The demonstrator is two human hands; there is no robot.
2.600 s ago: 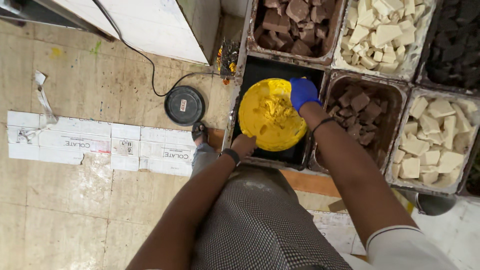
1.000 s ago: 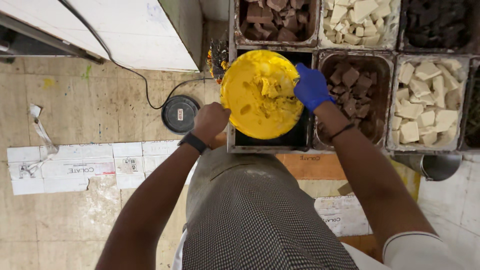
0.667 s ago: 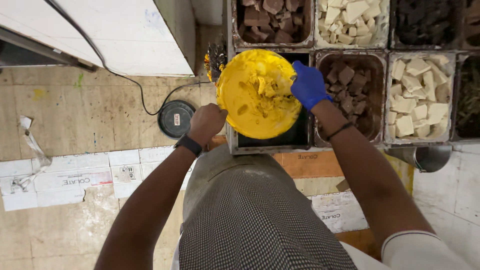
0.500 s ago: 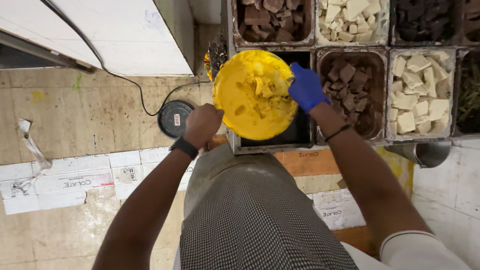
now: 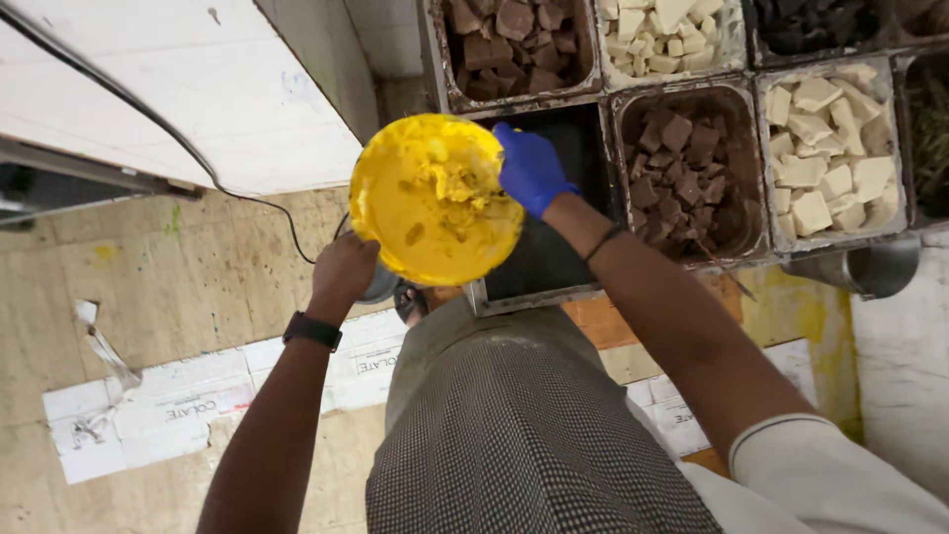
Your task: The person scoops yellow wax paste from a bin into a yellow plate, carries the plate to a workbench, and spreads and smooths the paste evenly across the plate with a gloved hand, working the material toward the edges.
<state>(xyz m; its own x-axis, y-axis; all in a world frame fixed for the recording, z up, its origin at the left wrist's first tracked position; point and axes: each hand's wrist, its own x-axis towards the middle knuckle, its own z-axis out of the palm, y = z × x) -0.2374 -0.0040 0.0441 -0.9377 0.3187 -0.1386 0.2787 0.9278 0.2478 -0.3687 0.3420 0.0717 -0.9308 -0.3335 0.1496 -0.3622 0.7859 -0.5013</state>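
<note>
Our bare left hand (image 5: 344,269) fingers clamp the round yellow plastic bowl (image 5: 435,198); our blue-gloved right hand (image 5: 529,168) fingers curl together inside it.

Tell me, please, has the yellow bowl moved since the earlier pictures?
Yes. The yellow bowl has shifted left, off the dark tray, and now overhangs its left edge.

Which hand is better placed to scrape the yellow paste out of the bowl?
Probably the right. The gloved right hand is already at the rim of the yellow bowl, beside the paste, above the dark tray. The bare left hand grips the bowl's lower edge, steadying it.
</note>
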